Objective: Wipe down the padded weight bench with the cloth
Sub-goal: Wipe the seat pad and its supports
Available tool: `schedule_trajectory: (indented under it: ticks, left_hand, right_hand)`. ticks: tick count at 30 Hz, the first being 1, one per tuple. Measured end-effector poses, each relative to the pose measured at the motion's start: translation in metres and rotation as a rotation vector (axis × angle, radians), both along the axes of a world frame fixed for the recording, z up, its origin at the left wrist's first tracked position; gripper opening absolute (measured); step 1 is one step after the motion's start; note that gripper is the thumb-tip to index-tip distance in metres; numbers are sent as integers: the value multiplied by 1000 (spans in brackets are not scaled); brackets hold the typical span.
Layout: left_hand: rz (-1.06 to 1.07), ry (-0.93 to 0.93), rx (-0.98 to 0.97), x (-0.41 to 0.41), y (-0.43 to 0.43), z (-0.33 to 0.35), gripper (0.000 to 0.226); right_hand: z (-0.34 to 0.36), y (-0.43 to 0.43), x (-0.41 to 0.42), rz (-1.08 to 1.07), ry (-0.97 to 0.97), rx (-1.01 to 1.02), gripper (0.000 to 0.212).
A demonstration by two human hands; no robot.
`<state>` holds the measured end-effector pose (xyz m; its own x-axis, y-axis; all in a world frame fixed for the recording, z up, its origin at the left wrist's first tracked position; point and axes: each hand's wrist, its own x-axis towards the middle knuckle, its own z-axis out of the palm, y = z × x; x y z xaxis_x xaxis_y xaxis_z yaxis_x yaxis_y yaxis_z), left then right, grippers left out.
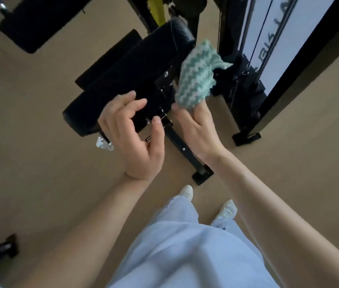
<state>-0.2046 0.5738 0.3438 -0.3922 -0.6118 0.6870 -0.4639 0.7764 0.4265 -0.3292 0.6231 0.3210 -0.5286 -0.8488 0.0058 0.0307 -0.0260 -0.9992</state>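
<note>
The black padded weight bench [127, 69] stands on the tan floor ahead of me, its pad running from lower left to upper right. A green and white zigzag cloth [197, 73] hangs over the fingers of my right hand [197, 129], which holds it against the bench's right side near the metal bracket. My left hand [135, 136] hovers over the near end of the bench with its fingers spread and curled, holding nothing. Part of the bench's near end is hidden behind it.
A black cable machine frame [247, 84] with a white panel [289, 38] rises to the right of the bench. Another black pad [39, 26] lies at the upper left. A small clear object [104, 143] lies on the floor under the bench. My shoes [226, 210] stand below.
</note>
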Motion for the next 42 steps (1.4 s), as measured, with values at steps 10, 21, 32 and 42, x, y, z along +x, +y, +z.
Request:
schedule_trajectory:
  ticks: [10,21,32,42]
  left_hand:
    - [442,-236,347,45,-81,35,37]
    - [295,363,707,95,-83,10,24]
    - [282,531,791,89,-75,2,34]
    - [327,181,271,61,-63,6,37]
  right_hand:
    - [12,-50,-15,144,1170,-68,57]
    - [58,-111,-64,494,1781,-95,83]
    - [48,-121,56,403,1874,-214,88]
    - [38,-98,-63,185,1872,-69,79]
